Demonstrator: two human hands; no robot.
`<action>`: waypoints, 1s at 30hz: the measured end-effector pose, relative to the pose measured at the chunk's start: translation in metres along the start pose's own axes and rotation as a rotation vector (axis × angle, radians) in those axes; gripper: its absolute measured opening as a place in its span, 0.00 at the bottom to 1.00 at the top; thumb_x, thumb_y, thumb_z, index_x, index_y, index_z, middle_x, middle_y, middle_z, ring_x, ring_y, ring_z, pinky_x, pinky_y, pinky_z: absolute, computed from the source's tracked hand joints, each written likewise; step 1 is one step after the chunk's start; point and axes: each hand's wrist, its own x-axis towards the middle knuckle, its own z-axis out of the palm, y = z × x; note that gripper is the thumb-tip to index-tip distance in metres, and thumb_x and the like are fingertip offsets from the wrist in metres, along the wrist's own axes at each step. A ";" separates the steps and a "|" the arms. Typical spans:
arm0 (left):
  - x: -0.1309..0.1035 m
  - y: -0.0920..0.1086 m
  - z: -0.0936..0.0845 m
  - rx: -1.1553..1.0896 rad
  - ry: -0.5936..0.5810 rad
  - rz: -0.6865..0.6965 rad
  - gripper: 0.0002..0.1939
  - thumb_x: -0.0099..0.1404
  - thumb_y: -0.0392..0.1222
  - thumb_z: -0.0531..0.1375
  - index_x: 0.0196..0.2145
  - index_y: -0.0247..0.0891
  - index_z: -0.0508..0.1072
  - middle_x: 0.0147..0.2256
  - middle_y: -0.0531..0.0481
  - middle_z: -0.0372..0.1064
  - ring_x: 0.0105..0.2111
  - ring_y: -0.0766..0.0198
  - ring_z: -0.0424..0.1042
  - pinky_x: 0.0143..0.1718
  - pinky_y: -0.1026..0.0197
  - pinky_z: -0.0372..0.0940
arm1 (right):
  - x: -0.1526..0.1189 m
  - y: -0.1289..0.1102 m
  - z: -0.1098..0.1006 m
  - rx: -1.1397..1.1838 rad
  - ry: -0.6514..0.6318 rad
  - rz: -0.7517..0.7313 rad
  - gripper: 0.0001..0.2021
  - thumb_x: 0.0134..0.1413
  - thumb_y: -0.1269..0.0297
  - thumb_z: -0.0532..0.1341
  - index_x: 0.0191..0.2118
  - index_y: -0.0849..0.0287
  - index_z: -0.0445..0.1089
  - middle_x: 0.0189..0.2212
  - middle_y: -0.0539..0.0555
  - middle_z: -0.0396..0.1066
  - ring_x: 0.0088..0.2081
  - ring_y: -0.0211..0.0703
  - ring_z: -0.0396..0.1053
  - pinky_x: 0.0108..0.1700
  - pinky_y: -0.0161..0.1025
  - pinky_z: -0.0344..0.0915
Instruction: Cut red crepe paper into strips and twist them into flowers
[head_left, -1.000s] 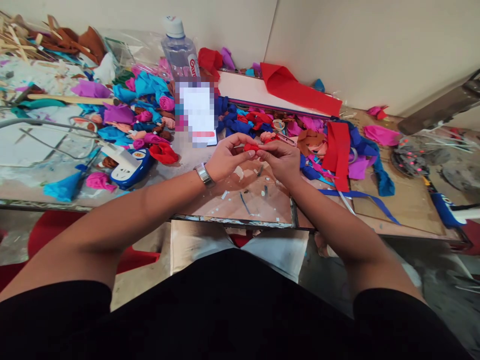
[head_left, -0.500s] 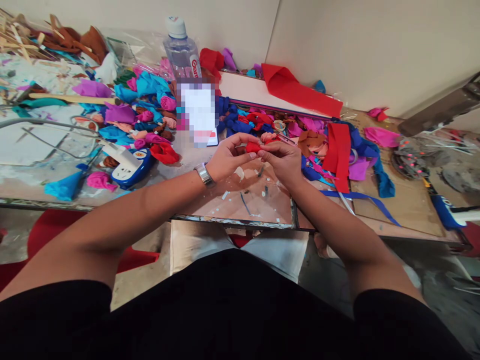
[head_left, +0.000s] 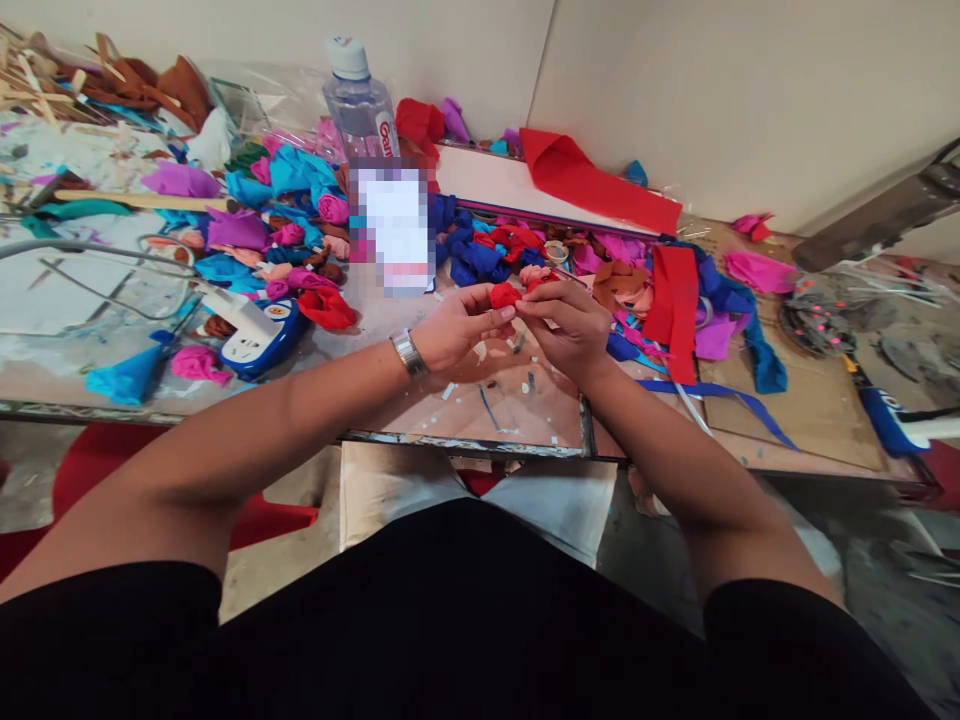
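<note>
A small crumpled red piece (head_left: pixel 505 296), paper or cloth, is pinched between both hands above the front of the table. My left hand (head_left: pixel 463 325), with a metal watch at the wrist, has its fingers and thumb closed round the piece's left side. From the right, my right hand (head_left: pixel 566 322) grips its right edge with fingertips pressed together. Just behind the hands spreads a heap of blue, red, pink and brown scraps (head_left: pixel 480 258).
A pixelated phone (head_left: pixel 394 225) leans before a clear bottle (head_left: pixel 361 110). Left are coloured bundles (head_left: pixel 240 228) and a blue-white power socket (head_left: pixel 264 338). Red strips (head_left: pixel 671 310) and cardboard (head_left: pixel 795 410) lie right. A grey-brown bar (head_left: pixel 877 212) juts in at the right.
My right hand has turned slightly, its back now more visible, and its fingers sit at the piece's right edge. My left hand's fingers have lowered a little, showing more of the red piece.
</note>
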 end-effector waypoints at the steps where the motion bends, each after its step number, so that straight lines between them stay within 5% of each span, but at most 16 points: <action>1: 0.000 0.001 0.000 -0.013 0.008 0.003 0.26 0.52 0.50 0.85 0.41 0.36 0.82 0.37 0.52 0.80 0.33 0.70 0.78 0.40 0.65 0.75 | 0.000 -0.001 0.001 -0.002 0.012 -0.027 0.06 0.72 0.63 0.69 0.43 0.46 0.85 0.39 0.52 0.85 0.40 0.44 0.83 0.45 0.45 0.82; 12: 0.002 0.002 -0.003 -0.030 0.024 0.043 0.25 0.54 0.53 0.84 0.41 0.37 0.82 0.35 0.54 0.79 0.31 0.74 0.75 0.35 0.70 0.70 | -0.001 -0.006 0.001 -0.015 -0.149 -0.029 0.06 0.72 0.63 0.66 0.44 0.50 0.82 0.43 0.54 0.86 0.43 0.44 0.85 0.47 0.43 0.83; 18: 0.005 -0.002 -0.009 0.102 0.028 0.103 0.27 0.56 0.58 0.82 0.43 0.38 0.81 0.35 0.52 0.80 0.31 0.72 0.75 0.35 0.68 0.71 | -0.002 -0.010 0.003 0.046 -0.041 0.092 0.05 0.71 0.59 0.65 0.43 0.52 0.76 0.35 0.51 0.80 0.35 0.43 0.79 0.41 0.43 0.79; 25: 0.009 -0.006 -0.019 0.285 -0.011 0.145 0.30 0.55 0.62 0.81 0.44 0.38 0.81 0.40 0.48 0.83 0.33 0.67 0.77 0.37 0.63 0.71 | -0.008 -0.003 0.012 0.268 -0.069 0.359 0.34 0.59 0.39 0.76 0.63 0.48 0.69 0.38 0.49 0.75 0.33 0.42 0.74 0.36 0.41 0.78; 30: 0.009 -0.009 -0.021 0.326 -0.034 0.133 0.28 0.57 0.59 0.81 0.44 0.36 0.81 0.41 0.45 0.84 0.35 0.66 0.78 0.38 0.62 0.71 | -0.006 -0.007 0.010 0.176 -0.115 0.311 0.24 0.63 0.40 0.73 0.55 0.51 0.79 0.41 0.53 0.81 0.35 0.42 0.76 0.41 0.42 0.77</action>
